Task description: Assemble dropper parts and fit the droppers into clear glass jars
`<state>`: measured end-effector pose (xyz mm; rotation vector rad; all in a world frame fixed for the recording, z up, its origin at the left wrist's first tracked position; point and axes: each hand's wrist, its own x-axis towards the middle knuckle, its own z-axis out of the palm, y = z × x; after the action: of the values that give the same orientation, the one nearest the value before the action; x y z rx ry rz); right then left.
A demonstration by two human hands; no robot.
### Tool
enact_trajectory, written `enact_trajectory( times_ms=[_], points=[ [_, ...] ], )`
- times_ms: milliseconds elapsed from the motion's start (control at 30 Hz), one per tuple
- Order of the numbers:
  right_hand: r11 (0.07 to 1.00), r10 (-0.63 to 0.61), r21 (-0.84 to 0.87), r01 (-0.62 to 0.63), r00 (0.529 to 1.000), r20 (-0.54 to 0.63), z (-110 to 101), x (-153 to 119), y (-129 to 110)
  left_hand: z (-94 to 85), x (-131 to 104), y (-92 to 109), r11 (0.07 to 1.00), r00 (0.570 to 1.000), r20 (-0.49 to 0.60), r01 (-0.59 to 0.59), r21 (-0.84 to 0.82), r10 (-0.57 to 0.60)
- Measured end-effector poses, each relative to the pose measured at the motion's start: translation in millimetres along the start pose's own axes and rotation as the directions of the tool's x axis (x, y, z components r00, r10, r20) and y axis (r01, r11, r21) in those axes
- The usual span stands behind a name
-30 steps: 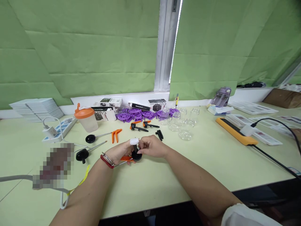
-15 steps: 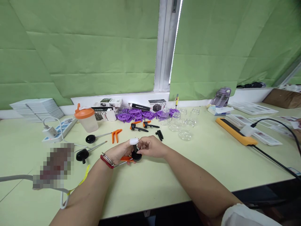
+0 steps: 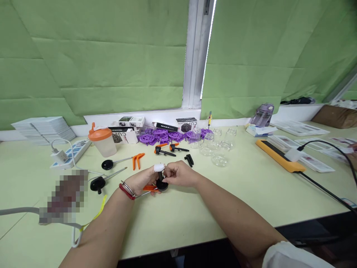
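Observation:
My left hand is closed around a black round piece with a stem, near the table's front middle. A thin metal rod and an orange part show under that hand. White wrapping covers the left thumb. My right hand pinches at the black stem from the right; its fingertips partly hide what they grip. Just beyond lie two short black pieces and black-and-orange handles. Left of them are an orange V-shaped piece and black discs with metal rods.
Purple plastic parts and clear cups stand behind. An orange-lidded cup and a white power strip are left; an orange power strip is right. A blurred-out object on a grey stand is front left.
At the far right edge, another person's hand has come slightly further into view. My own hands and the black piece stay nearly in place.

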<state>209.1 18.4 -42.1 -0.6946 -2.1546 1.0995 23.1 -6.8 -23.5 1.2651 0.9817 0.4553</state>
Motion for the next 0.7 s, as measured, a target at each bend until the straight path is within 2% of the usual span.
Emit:
enact_trajectory(
  times_ms=[200,700],
  points=[
    [1.000,-0.012,-0.007,0.013,0.998,0.059,-0.9,0.3,4.3,2.9,-1.9,2.2,1.000,1.000,-0.007,-0.007,-0.003,0.007],
    [0.999,0.031,0.038,-0.032,0.999,0.028,0.8,0.8,4.4,2.4,-1.2,2.5,1.000,1.000,-0.002,0.006,-0.023,-0.006]
  ],
)
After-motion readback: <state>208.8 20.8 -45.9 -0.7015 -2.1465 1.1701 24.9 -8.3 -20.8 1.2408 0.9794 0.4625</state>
